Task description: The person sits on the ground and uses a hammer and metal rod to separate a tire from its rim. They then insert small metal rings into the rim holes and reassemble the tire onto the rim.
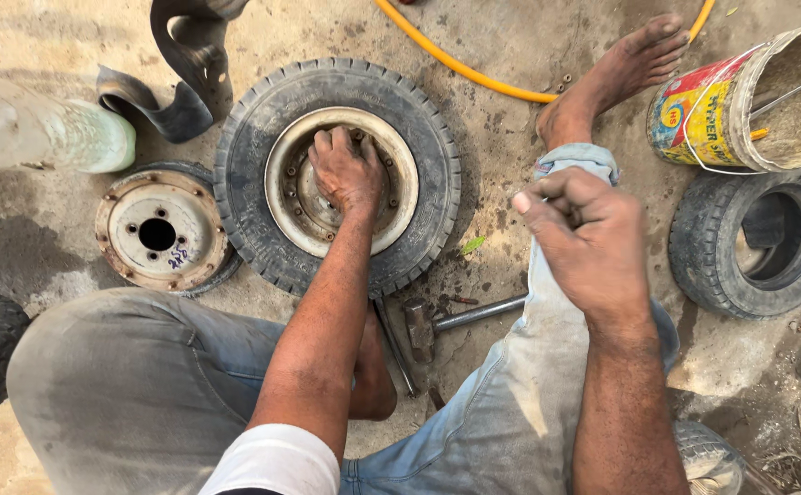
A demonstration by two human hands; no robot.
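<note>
Evidently the left hand [347, 172] is pressing curled fingers into the rim of the tyre [263, 119] lying flat on the floor at frame centre, steadying it, while the right hand [588, 240] is hovering with fingers bunched shut, whether around something small I cannot tell

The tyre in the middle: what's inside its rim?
The left hand rests in the metal rim of the tyre, over the hub. Bolt heads show around it; the hub's centre is covered.

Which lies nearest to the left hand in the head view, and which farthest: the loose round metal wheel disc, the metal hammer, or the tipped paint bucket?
1. Loose round metal wheel disc, on the ground to the left of the left hand.
2. Metal hammer, below the hand, between the legs; close to the disc's distance.
3. Tipped paint bucket, far right, clearly farthest.
</note>
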